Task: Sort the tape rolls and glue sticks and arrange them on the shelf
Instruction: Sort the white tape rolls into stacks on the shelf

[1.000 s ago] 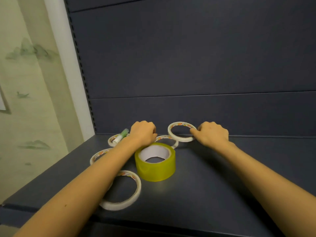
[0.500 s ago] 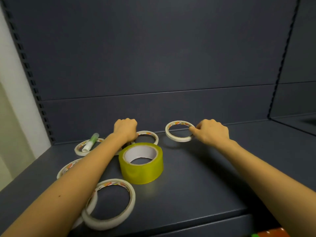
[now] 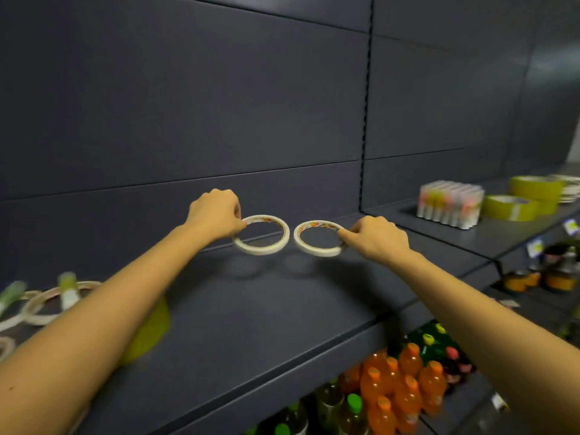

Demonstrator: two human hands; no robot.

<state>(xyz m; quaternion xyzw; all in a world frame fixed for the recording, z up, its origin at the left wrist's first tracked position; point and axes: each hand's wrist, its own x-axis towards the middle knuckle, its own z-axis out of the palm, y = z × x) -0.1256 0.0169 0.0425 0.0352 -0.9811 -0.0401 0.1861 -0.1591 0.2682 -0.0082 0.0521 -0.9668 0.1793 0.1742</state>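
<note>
Where fingers (image 3: 346, 236) curl, left hand (image 3: 216, 215) pinches 1 white tape ring (image 3: 258, 250), right hand (image 3: 380, 237) pinches the other ring (image 3: 317, 251)

We see the shelf (image 3: 282, 324) in dark slate blue-grey throughout. The left ring of tape (image 3: 260, 250) and the right ring of tape (image 3: 317, 251) are cream-white, their inner cores printed orange and red. Toward the shelf's left edge, the wide roll (image 3: 153, 324) is yellow and the glue stick (image 3: 69, 293) is white, capped pale green.
</note>
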